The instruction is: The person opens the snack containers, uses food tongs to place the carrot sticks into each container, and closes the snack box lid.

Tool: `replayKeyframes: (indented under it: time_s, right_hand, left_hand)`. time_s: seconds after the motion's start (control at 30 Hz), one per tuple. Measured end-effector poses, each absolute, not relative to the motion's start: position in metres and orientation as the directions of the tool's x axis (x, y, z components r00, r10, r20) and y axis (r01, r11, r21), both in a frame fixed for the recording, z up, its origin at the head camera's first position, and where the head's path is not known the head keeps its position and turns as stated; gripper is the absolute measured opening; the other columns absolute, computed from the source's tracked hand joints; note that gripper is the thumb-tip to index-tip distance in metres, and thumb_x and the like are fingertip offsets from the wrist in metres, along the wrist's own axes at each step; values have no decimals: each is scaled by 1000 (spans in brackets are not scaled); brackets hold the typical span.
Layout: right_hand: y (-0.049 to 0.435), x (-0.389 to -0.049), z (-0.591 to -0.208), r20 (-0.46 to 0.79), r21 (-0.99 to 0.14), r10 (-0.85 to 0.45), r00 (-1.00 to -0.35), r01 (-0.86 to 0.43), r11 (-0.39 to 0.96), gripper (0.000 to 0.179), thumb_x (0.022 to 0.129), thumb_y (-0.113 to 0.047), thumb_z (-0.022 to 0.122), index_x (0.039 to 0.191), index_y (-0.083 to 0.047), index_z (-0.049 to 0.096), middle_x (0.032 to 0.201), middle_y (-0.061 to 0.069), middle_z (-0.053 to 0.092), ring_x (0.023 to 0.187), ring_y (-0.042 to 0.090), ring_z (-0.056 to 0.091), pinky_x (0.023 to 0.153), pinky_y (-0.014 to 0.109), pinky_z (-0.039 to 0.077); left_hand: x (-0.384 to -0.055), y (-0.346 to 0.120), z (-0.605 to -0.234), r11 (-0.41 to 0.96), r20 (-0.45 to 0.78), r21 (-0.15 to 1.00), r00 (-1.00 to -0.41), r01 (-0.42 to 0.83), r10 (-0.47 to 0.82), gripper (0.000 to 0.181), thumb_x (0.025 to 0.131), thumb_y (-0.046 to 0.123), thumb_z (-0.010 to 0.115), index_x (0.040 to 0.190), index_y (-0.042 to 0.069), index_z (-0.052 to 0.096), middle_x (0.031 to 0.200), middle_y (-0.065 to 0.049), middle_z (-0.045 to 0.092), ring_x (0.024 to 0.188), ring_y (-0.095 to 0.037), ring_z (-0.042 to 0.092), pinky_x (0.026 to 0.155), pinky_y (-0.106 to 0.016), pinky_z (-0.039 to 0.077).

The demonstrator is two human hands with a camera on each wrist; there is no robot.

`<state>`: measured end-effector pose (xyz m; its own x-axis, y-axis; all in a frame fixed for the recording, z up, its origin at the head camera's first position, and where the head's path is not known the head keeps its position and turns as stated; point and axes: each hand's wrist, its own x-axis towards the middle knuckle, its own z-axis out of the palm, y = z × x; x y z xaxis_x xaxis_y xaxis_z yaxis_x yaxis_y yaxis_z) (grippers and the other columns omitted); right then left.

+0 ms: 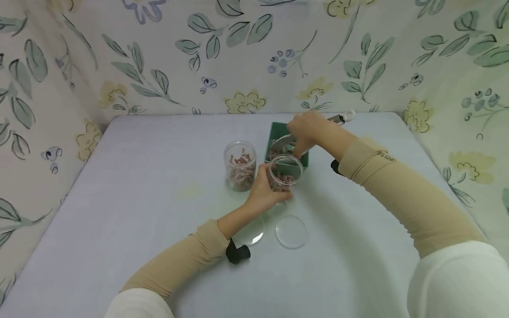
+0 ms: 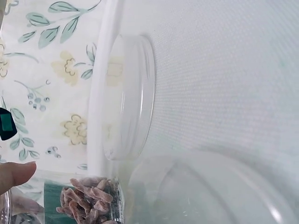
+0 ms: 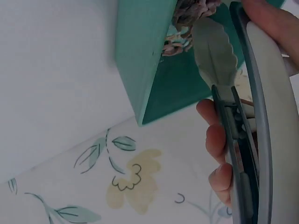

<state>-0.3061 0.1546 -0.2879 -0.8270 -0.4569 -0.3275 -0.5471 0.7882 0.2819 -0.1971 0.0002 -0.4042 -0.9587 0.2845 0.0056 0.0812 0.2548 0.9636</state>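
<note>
My left hand (image 1: 263,191) grips a clear plastic jar (image 1: 275,182) in front of a green bin (image 1: 279,130). Brownish, jerky-like strips (image 2: 88,199) lie in the bottom of that jar. In the head view my right hand (image 1: 309,129) is over the bin. It holds a pair of tongs (image 3: 273,121) with a white handle and pale scalloped tips. One tip (image 3: 215,53) reaches into the bin beside more strips (image 3: 196,14); what sits between the tips is hidden. A second clear jar (image 1: 240,170), fuller with strips, stands just left of my left hand.
Two clear round lids lie on the white table: one lid (image 1: 291,232) in front of the held jar, another lid (image 1: 253,233) partly under my left forearm. A black wrist-camera mount (image 1: 237,253) juts from my left sleeve. Floral fabric (image 1: 246,66) hangs behind the table.
</note>
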Motion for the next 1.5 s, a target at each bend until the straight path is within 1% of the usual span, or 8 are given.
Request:
replayKeyframes:
  time_s: [0.27, 0.53, 0.67, 0.8, 1.0, 1.13, 1.33, 1.5]
  right_hand:
    - [162, -301, -296, -264, 278, -546, -795, -605, 746, 38, 76, -40, 77, 85, -5, 66, 76, 7, 63, 67, 24, 58, 65, 40, 54]
    - [175, -307, -280, -307, 180, -516, -799, -582, 793, 49, 81, -37, 74, 109, 2, 66, 100, 14, 67, 88, 31, 64, 78, 47, 54]
    - [192, -306, -262, -260, 127, -521, -813, -563, 817, 42, 81, -36, 73, 102, 1, 69, 86, 10, 67, 75, 26, 60, 65, 42, 51]
    - [210, -298, -243, -176, 26, -535, -827, -547, 837, 39, 79, -35, 75, 97, -1, 71, 78, 6, 64, 66, 21, 52, 56, 34, 42]
    - [230, -270, -218, -106, -176, -527, -843, -505, 845, 43, 78, -31, 80, 108, -1, 71, 69, 6, 58, 61, 19, 46, 51, 29, 36]
    - [238, -252, -222, -108, -265, -557, -823, -516, 814, 42, 77, -28, 82, 110, -5, 71, 65, 1, 54, 58, 16, 46, 48, 26, 35]
    - [239, -240, -240, -127, -276, -614, -779, -567, 776, 39, 74, -27, 84, 104, -6, 73, 69, -3, 59, 59, 13, 47, 50, 26, 38]
    - [228, -231, -241, -96, -110, -651, -753, -642, 759, 41, 71, -33, 85, 101, -9, 73, 63, -6, 59, 54, 11, 46, 49, 29, 40]
  left_hand:
    - [-197, 0, -404, 249, 9, 964, -952, 90, 307, 77, 75, 2, 80, 136, 1, 32, 136, -22, 45, 128, -33, 44, 106, -44, 38]
    - [-197, 0, -406, 244, 12, 966, -956, 87, 293, 77, 75, 2, 80, 136, 1, 33, 134, -19, 46, 126, -30, 45, 105, -43, 38]
    - [-197, 1, -407, 240, 14, 967, -958, 85, 285, 77, 75, 3, 80, 136, 2, 34, 133, -18, 47, 126, -30, 46, 105, -43, 38]
    - [-196, 2, -405, 249, 8, 965, -961, 80, 275, 77, 75, 5, 80, 137, 2, 34, 133, -19, 47, 125, -30, 46, 105, -43, 39]
    - [-195, 4, -403, 274, -12, 960, -967, 60, 255, 79, 76, 7, 81, 138, 2, 32, 133, -19, 47, 123, -31, 47, 104, -44, 39]
    - [-194, 6, -404, 272, -12, 961, -971, 55, 239, 80, 77, 6, 81, 139, 2, 31, 131, -18, 46, 119, -31, 48, 101, -43, 41]
    - [-193, 7, -404, 235, -18, 971, -974, 36, 224, 79, 77, 4, 81, 138, 1, 31, 132, -19, 45, 122, -32, 48, 102, -43, 41]
    - [-194, 8, -404, 245, -18, 969, -974, 39, 226, 78, 76, 5, 82, 137, 1, 32, 131, -18, 47, 121, -31, 48, 102, -42, 41]
